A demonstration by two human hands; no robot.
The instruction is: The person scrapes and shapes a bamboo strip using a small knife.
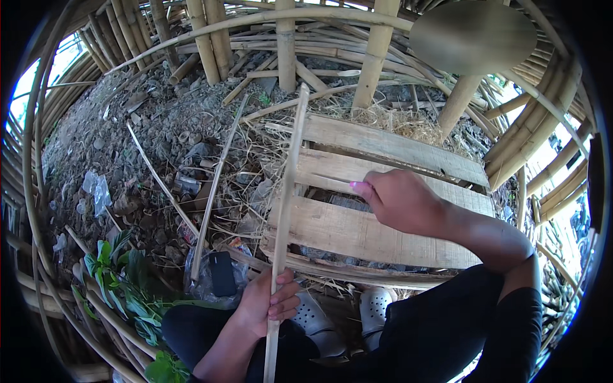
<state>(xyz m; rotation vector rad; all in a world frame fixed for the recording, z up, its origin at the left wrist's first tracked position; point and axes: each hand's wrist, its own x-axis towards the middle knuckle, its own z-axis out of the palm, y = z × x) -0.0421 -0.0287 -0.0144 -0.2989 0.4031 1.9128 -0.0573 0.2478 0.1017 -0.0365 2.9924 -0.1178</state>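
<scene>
My left hand (265, 300) is closed round the lower part of a long, pale bamboo strip (290, 172). The strip stands up from my lap and leans slightly right toward its far end, passing the left edge of a slatted wooden platform (357, 223). Over the platform, my right hand (399, 201) is closed on a thin-bladed knife (329, 177). Its narrow blade points left toward the strip, with a gap between them. A spot of bright pink shows at the thumb end of that fist. The fingers hide most of the handle.
More split bamboo strips (220, 172) lie on stony, littered ground at left. A black phone (222, 274) rests on clear plastic near my left knee, beside green leaves (131, 281). Upright bamboo poles (377, 57) and stacked bamboo surround me. Grey clogs (319, 319) are on my feet.
</scene>
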